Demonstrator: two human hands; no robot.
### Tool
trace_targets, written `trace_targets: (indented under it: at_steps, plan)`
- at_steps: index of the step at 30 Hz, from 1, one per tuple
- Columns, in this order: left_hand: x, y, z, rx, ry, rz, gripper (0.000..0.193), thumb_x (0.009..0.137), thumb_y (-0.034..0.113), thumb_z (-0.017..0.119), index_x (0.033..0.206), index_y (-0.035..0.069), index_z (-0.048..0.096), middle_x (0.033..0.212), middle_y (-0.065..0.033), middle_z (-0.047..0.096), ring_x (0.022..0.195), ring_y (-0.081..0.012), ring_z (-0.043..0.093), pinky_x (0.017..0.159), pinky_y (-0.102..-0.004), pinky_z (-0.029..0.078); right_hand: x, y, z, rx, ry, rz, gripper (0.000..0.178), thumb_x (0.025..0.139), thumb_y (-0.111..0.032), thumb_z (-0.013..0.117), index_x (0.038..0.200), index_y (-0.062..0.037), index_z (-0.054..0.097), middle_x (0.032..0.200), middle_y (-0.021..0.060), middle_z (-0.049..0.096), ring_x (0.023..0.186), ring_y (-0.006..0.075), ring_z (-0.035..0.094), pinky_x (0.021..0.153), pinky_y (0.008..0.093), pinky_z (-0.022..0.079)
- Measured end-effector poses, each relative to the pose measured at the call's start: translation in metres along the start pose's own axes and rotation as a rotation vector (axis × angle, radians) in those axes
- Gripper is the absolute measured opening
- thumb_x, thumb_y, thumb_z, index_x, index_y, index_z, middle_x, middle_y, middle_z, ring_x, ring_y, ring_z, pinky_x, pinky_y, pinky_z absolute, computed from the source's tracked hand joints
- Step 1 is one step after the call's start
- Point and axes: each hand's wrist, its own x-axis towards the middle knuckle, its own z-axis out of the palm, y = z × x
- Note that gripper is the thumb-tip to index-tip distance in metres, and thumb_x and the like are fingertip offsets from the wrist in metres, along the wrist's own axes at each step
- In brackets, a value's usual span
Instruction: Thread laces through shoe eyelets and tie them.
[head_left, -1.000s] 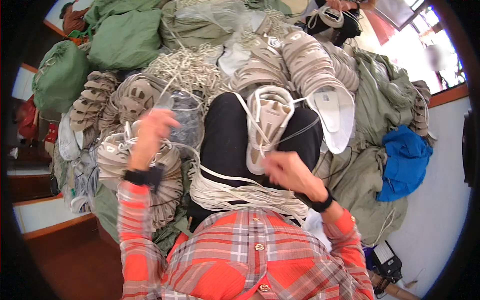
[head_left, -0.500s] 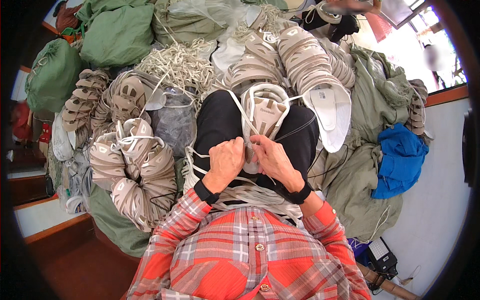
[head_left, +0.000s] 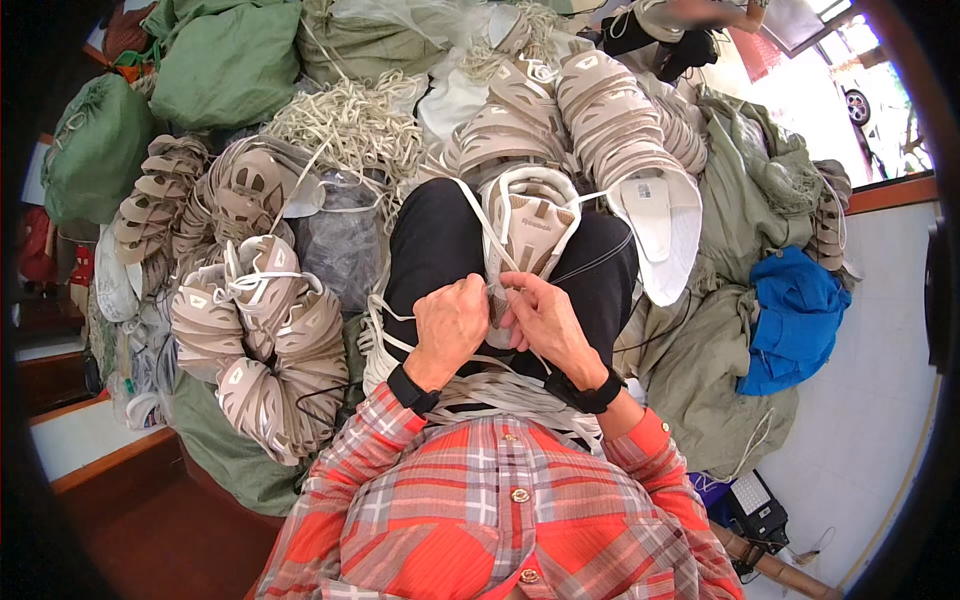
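A beige and white shoe upper (head_left: 532,225) lies between my black-trousered knees, its opening facing away from me. My left hand (head_left: 449,325) is closed at the upper's left edge, thumb and forefinger pinched. My right hand (head_left: 546,318) is closed beside it, its fingertips nearly meeting the left ones over the lacing area. A pale shoelace (head_left: 530,345) passes through my fingers, and its exact path under them is hidden. Across my lap lies a bundle of loose white laces (head_left: 500,390).
Stacked shoe uppers stand at the left (head_left: 265,340) and beyond my knees (head_left: 610,110). A tangled lace heap (head_left: 345,130) sits behind, near green sacks (head_left: 225,70). Blue cloth (head_left: 795,320) lies at the right on olive fabric. Part of another person (head_left: 700,15) shows at the top right.
My hands stay pinched over the upper with only a slight shift of the fingers. The surroundings have slid a little to the left in the picture.
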Motion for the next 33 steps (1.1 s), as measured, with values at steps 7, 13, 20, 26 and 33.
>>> trace_targets:
  at_steps: [7, 13, 20, 26, 33]
  plan:
    - [0.001, -0.002, 0.005, 0.049, -0.062, 0.085, 0.01, 0.08, 0.008, 0.056, 0.072, 0.006, 0.05, 0.062, -0.0124, 0.059, 0.06, -0.0311, 0.062, 0.05, -0.0411, 0.047, -0.001, -0.004, -0.002, 0.053, -0.042, 0.041, 0.032, 0.093, -0.01, 0.044, 0.122, 0.0024, 0.051, 0.071, 0.0081, 0.061, 0.05, 0.0133, 0.059, 0.044, 0.0256, 0.049]
    - [-0.004, 0.006, 0.013, 0.047, -0.059, -0.032, 0.008, 0.08, 0.007, 0.056, 0.074, 0.005, 0.05, 0.059, -0.0127, 0.058, 0.06, -0.0309, 0.062, 0.051, -0.0417, 0.047, 0.004, -0.009, -0.01, 0.075, -0.132, 0.015, 0.03, 0.093, -0.007, 0.045, 0.12, 0.0033, 0.05, 0.067, 0.0072, 0.06, 0.049, 0.0126, 0.058, 0.045, 0.0244, 0.048]
    - [-0.013, 0.006, 0.023, 0.085, 0.009, -0.02, 0.013, 0.085, 0.011, 0.058, 0.076, 0.004, 0.052, 0.058, -0.0148, 0.059, 0.055, -0.033, 0.06, 0.05, -0.0436, 0.045, 0.021, -0.03, -0.019, -0.528, -0.241, -0.109, 0.026, 0.083, -0.006, 0.044, 0.106, 0.0013, 0.055, 0.055, 0.0146, 0.058, 0.042, 0.0232, 0.059, 0.045, 0.0346, 0.049]
    - [-0.015, 0.007, 0.015, 0.176, -0.06, 0.058, 0.008, 0.079, 0.009, 0.06, 0.076, 0.004, 0.054, 0.058, -0.015, 0.058, 0.057, -0.0331, 0.062, 0.051, -0.0417, 0.047, 0.049, -0.026, -0.036, -0.601, -0.463, -0.124, 0.018, 0.083, -0.007, 0.043, 0.093, 0.0023, 0.055, 0.049, 0.0089, 0.056, 0.036, 0.0186, 0.052, 0.038, 0.0315, 0.043]
    - [0.0, 0.013, 0.028, 0.156, -0.236, -0.066, 0.014, 0.076, 0.015, 0.061, 0.078, 0.002, 0.056, 0.062, -0.0195, 0.062, 0.062, -0.0369, 0.064, 0.054, -0.0443, 0.05, 0.06, -0.006, -0.03, -0.959, -0.313, -0.512, 0.012, 0.085, -0.009, 0.047, 0.087, 0.0011, 0.053, 0.053, 0.0153, 0.058, 0.047, 0.0319, 0.059, 0.047, 0.0408, 0.048]
